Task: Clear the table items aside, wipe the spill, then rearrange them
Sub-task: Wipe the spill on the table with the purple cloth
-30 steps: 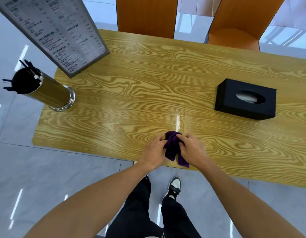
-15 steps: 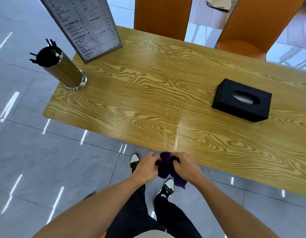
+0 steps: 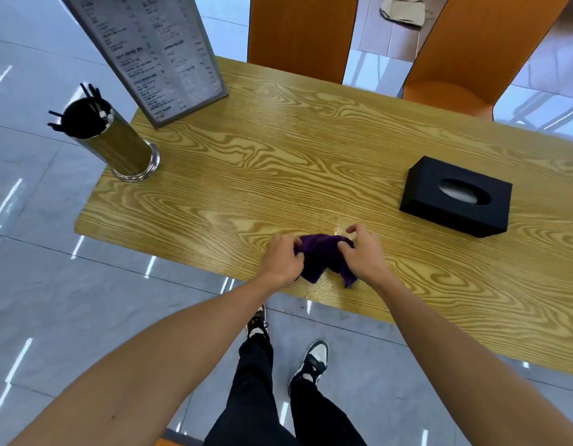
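Note:
A purple cloth [image 3: 320, 259] hangs bunched between my two hands above the near edge of the wooden table [image 3: 278, 175]. My left hand [image 3: 283, 259] grips its left end and my right hand [image 3: 364, 255] grips its right end. A wet shine lies on the tabletop under and just beyond the cloth. A black tissue box [image 3: 455, 196] sits at the right. A metal straw holder [image 3: 113, 140] with black straws stands at the table's left corner, and a framed menu stand [image 3: 156, 56] rises behind it.
Two orange chairs [image 3: 303, 33] [image 3: 478, 59] stand at the far side of the table. Grey glossy floor tiles surround it. My legs and shoes [image 3: 311, 358] are right at the near edge.
My hands carried the cloth off the near edge and back over the table. They have pulled apart, stretching the cloth wider. The view shifted, so the table items sit differently in frame.

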